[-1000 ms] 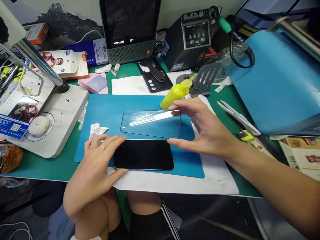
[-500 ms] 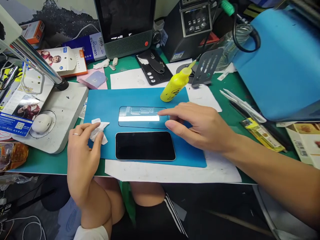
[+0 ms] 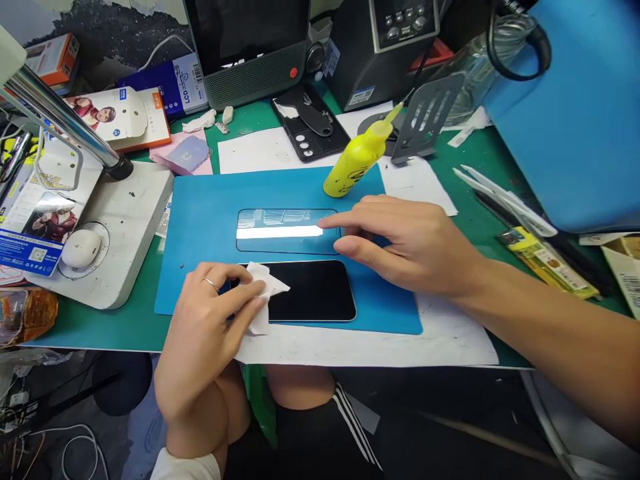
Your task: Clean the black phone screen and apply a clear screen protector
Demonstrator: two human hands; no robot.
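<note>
My left hand (image 3: 210, 320) pinches a crumpled white tissue (image 3: 259, 327) between thumb and fingers. The tissue lies over the left end of a smartphone (image 3: 315, 293), its dark screen facing up on the blue mat (image 3: 200, 207). Just behind the phone lies a clear glass screen protector (image 3: 273, 245) with a thin black border, reflecting white light. My right hand (image 3: 400, 247) has its index finger stretched out at the protector's right end, thumb apart; its other fingers are partly hidden. Behind the protector a yellow squeeze bottle (image 3: 353, 167) stands upright with a thin nozzle.
A black phone case (image 3: 313, 137) with a dark tool on it lies at the back. White tweezers (image 3: 510, 200) and a yellow packet (image 3: 547, 263) lie right. A lamp base (image 3: 130, 233) stands left; a dark-screened device (image 3: 247, 40) and black control box (image 3: 370, 67) stand behind.
My left hand has moved right with the tissue, from the mat beside the phone onto the phone's left end. My right hand stays at the protector's right end. The view has shifted slightly.
</note>
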